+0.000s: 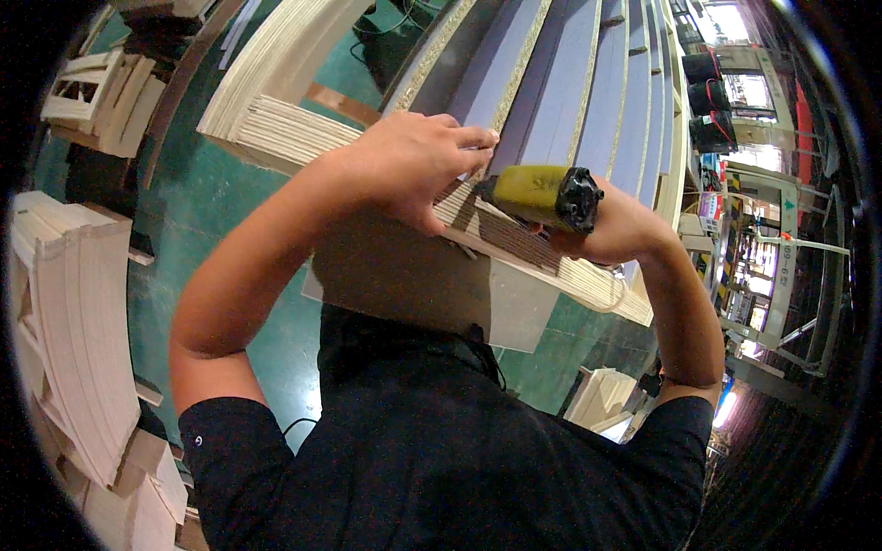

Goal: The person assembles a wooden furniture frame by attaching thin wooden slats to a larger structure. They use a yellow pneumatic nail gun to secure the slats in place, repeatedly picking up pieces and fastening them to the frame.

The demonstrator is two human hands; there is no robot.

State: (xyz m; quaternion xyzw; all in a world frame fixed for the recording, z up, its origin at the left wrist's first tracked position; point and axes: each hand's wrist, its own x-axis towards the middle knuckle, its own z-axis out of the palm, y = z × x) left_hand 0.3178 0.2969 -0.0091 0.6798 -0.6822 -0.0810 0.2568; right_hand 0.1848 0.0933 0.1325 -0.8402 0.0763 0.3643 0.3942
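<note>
My right hand (611, 223) grips a yellow and black nail gun (537, 195) by its handle, mostly hidden under the body. Its black nose points left, close to the near rail of a pale layered-wood frame (294, 127). Across that rail reaches my left hand (413, 161), fingertips at the end of a chipboard panel (521, 69) and thumb lower, on the rail side. The hand seems to hold the panel end; its contact is partly hidden. Several parallel chipboard panels with grey-lilac faces (560, 110) run away from me inside the frame.
Stacked curved wooden parts (87, 321) stand at the left, and smaller wooden frames (101, 101) lie at the far left. A pale hose (627, 296) loops near the frame's right corner. Beneath is a green floor (216, 202); black bins (712, 96) line the far right.
</note>
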